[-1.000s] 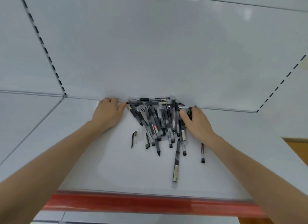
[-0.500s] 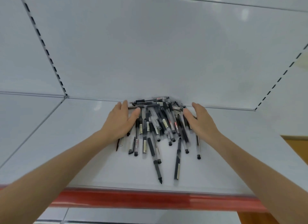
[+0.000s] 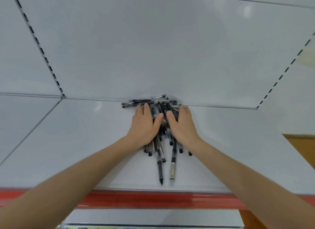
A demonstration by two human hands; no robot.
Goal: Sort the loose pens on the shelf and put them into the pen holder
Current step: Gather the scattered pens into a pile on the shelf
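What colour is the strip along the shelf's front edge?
Red, seen in the head view: the strip.

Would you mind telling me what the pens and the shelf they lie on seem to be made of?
The pens look like plastic: black ends and grips with clear or pale barrels that let the inside show. The shelf looks like painted sheet metal, smooth and semi-glossy, given its soft reflections and slotted uprights, though laminate cannot be ruled out. Its red front strip looks like glossy plastic.

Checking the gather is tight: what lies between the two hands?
Head view: between the left hand and right hand lies only the bunched pile of pens; no bare shelf.
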